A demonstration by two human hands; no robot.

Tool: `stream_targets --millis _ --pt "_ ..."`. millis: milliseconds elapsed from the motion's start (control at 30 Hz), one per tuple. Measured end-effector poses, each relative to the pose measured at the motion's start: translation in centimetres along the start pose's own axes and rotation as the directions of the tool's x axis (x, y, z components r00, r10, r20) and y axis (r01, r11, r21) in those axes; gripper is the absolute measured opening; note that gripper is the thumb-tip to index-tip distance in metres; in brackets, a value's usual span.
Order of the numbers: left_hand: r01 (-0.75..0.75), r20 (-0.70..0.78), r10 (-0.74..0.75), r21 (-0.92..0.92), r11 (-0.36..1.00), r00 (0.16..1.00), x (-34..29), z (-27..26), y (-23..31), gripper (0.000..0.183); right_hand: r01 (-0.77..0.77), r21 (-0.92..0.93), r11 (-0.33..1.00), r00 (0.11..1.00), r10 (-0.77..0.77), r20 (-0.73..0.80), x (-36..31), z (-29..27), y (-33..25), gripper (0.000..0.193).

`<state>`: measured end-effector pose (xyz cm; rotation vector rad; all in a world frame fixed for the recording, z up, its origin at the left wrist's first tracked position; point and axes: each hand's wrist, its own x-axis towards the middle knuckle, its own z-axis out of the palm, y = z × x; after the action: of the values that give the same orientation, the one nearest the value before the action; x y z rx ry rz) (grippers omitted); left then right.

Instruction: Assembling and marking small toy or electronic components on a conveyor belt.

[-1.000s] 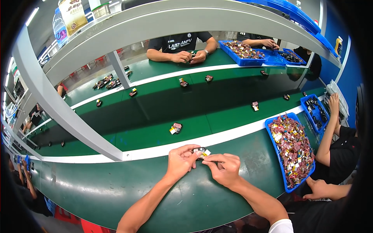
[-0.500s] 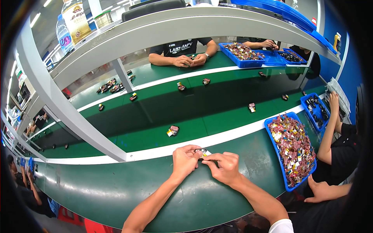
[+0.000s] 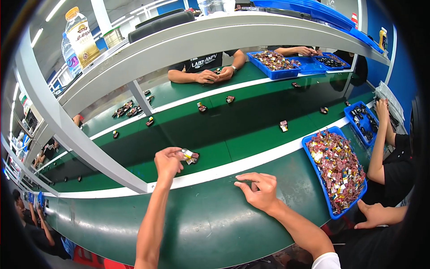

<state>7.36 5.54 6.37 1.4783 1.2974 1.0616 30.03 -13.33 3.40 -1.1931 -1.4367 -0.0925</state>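
My left hand (image 3: 168, 163) is stretched over the green conveyor belt, pinching a small electronic assembly (image 3: 187, 154) with a white and yellow face. Right behind it on the belt lies a similar dark and reddish assembly (image 3: 195, 157); whether the two touch is hard to tell. My right hand (image 3: 260, 192) hovers above the green worktop (image 3: 192, 224), thumb and forefinger curled toward each other. A thin dark sliver shows at its fingertips, too fine to name.
A blue tray (image 3: 332, 214) heaped with small reddish parts stands at right, beside a blue tray of black parts (image 3: 363, 123). More assemblies (image 3: 283, 126) dot the belt. A grey post (image 3: 85, 130) rises at left. Co-workers sit across the belt and at right.
My hands have separated. The left has carried the small assembly forward and left over the belt; the right stays above the worktop. Assemblies on the belt have shifted slightly left.
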Motion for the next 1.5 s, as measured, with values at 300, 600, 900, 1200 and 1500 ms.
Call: stream_targets --millis 300,600,900,1200,1500 --pt "0.025 -0.064 -0.008 0.275 0.961 0.998 3.8 -3.3 -2.7 0.018 -0.045 -0.043 0.998 0.999 0.046 0.020 0.1 -0.1 0.1 0.017" --pt "-0.530 0.241 0.499 0.612 0.588 0.832 3.3 -1.8 -0.8 0.020 -0.053 -0.043 0.998 0.998 0.055 0.032 0.1 0.1 0.1 0.016" --pt "-0.483 0.490 0.176 0.620 0.618 0.854 4.7 -0.7 -1.1 0.020 -0.079 -0.056 0.995 0.994 0.082 0.068 0.2 0.2 -0.2 0.015" --pt "-0.272 0.367 0.080 0.507 0.818 0.927 3.1 -1.7 -0.1 0.007 -0.078 -0.035 0.996 0.995 0.080 0.061 0.1 0.1 -0.1 0.014" --pt "0.247 0.485 -0.095 -0.261 0.933 0.870 -7.2 4.6 0.6 0.011 -0.658 0.512 0.553 0.743 0.588 0.319 0.7 -0.5 -1.2 0.015"
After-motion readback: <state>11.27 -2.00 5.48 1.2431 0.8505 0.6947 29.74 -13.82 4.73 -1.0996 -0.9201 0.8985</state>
